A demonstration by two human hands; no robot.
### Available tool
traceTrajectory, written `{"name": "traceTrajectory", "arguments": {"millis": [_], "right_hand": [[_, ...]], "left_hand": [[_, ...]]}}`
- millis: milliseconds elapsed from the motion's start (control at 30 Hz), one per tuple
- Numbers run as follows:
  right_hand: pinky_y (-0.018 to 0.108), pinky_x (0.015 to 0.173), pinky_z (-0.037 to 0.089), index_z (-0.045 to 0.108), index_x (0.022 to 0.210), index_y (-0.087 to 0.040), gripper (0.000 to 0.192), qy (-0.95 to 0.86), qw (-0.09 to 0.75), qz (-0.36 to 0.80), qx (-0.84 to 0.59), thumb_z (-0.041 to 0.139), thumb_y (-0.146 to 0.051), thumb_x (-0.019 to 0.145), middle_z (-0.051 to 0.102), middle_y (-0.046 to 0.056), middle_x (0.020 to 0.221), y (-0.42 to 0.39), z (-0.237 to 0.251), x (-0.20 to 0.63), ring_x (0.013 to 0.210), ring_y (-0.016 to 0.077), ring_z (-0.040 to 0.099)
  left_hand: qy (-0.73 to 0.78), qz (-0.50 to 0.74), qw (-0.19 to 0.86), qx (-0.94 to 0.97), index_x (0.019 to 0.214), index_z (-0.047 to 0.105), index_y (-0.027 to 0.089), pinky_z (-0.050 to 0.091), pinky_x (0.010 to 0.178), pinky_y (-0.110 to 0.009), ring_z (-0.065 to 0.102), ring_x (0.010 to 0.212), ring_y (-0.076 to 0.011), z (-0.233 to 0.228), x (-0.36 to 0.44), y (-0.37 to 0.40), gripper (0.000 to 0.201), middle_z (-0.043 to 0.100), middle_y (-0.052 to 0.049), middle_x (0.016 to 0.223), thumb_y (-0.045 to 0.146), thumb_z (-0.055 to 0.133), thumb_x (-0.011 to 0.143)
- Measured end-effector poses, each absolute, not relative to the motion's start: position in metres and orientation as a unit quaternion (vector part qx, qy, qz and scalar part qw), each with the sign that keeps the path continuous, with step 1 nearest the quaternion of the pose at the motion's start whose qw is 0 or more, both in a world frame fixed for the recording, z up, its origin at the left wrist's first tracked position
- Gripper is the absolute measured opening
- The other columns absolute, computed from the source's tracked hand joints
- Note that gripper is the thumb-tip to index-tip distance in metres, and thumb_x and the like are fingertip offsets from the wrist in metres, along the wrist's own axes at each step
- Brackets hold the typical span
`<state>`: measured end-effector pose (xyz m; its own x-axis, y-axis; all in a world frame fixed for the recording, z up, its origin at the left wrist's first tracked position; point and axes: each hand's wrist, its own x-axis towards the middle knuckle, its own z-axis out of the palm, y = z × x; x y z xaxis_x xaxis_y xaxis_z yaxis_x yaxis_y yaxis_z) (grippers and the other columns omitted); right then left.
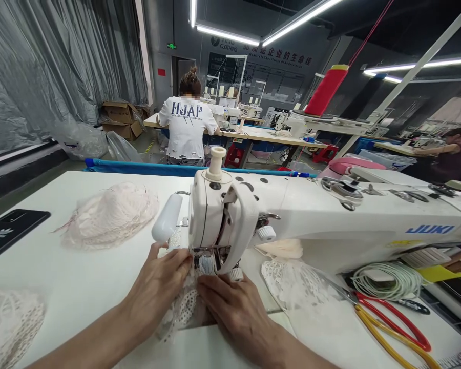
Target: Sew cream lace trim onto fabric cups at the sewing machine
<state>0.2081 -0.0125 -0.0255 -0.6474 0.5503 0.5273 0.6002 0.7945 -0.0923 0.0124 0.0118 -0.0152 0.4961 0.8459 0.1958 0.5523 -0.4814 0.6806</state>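
Observation:
A white sewing machine (292, 200) stands before me, with its needle area low at the left end. Under it lies a piece of white lace fabric (186, 306), running toward me between my hands. My left hand (159, 282) pinches the lace at the left of the presser foot, fingers bent close to the machine head. On the other side, my right hand (236, 307) presses its curled fingers on the lace just in front of the foot. The right fingertips are partly hidden by the machine. A white rounded lamp-like piece (167, 218) sits above my left hand.
Lace pieces lie in a pile (111, 215) at the left, another (11, 325) nearer me, and more lace (295, 282) at the right. Scissors (392, 323) and coiled cord (386, 281) rest right; a phone (13, 230) lies left. A person (188, 123) sits ahead.

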Motion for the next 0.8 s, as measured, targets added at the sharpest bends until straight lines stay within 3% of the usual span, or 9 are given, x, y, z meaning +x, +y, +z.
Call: {"name": "traceTrajectory", "arguments": {"millis": [67, 167, 433, 600, 700, 800], "right_hand": [[0.031, 0.062, 0.039, 0.061, 0.099, -0.013, 0.021, -0.902, 0.281, -0.055, -0.324, 0.042, -0.009, 0.09, 0.068, 0.008, 0.093, -0.009, -0.025, 0.208, 0.07, 0.0166, 0.056], [0.034, 0.067, 0.042, 0.062, 0.1, -0.014, 0.021, -0.897, 0.286, -0.061, -0.333, 0.043, -0.01, 0.09, 0.068, 0.009, 0.092, -0.007, -0.025, 0.208, 0.074, 0.0182, 0.058], [0.036, 0.071, 0.043, 0.061, 0.103, -0.014, 0.023, -0.895, 0.289, -0.057, -0.336, 0.044, -0.01, 0.088, 0.068, 0.008, 0.077, -0.009, -0.025, 0.208, 0.073, 0.0197, 0.058], [0.035, 0.068, 0.039, 0.062, 0.099, -0.016, 0.019, -0.894, 0.284, -0.07, -0.339, 0.047, -0.012, 0.088, 0.067, 0.006, 0.077, -0.011, -0.023, 0.209, 0.069, 0.0182, 0.056], [0.034, 0.066, 0.035, 0.062, 0.096, -0.018, 0.018, -0.89, 0.288, -0.078, -0.344, 0.047, -0.012, 0.088, 0.067, 0.005, 0.081, -0.013, -0.024, 0.21, 0.068, 0.0172, 0.054], [0.034, 0.064, 0.032, 0.062, 0.096, -0.018, 0.018, -0.889, 0.292, -0.074, -0.344, 0.047, -0.012, 0.088, 0.067, 0.005, 0.088, -0.015, -0.024, 0.211, 0.067, 0.0166, 0.053]], "left_hand": [[0.426, 0.27, 0.206, 0.838, 0.06, 0.052, 0.021, 0.034, 0.092, -0.042, 0.053, 0.066, -0.0171, -0.017, 0.015, 0.019, 0.027, 0.053, 0.001, 0.063, 0.014, 0.042, 0.084], [0.41, 0.264, 0.154, 0.859, 0.052, 0.038, 0.021, 0.034, 0.084, -0.037, 0.045, 0.056, -0.0167, -0.017, 0.016, 0.026, 0.022, 0.038, 0.003, 0.049, 0.01, 0.044, 0.071], [0.434, 0.287, 0.133, 0.843, 0.06, 0.037, 0.022, 0.038, 0.064, -0.027, 0.036, 0.047, -0.0134, -0.014, 0.019, 0.027, 0.022, 0.036, 0.006, 0.047, 0.007, 0.03, 0.074], [0.388, 0.281, 0.042, 0.877, 0.057, 0.036, 0.021, 0.036, 0.078, -0.034, 0.037, 0.048, -0.0127, -0.017, 0.018, 0.022, 0.024, 0.042, 0.004, 0.053, 0.004, 0.031, 0.073], [0.387, 0.296, -0.017, 0.873, 0.067, 0.046, 0.02, 0.029, 0.089, -0.036, 0.047, 0.059, -0.0135, -0.02, 0.021, 0.008, 0.027, 0.051, 0.003, 0.066, 0.002, 0.03, 0.078], [0.383, 0.273, -0.087, 0.878, 0.082, 0.055, 0.02, 0.028, 0.088, -0.036, 0.053, 0.076, -0.0159, -0.029, 0.027, -0.01, 0.031, 0.058, 0.0, 0.077, 0.001, 0.03, 0.084]]}}
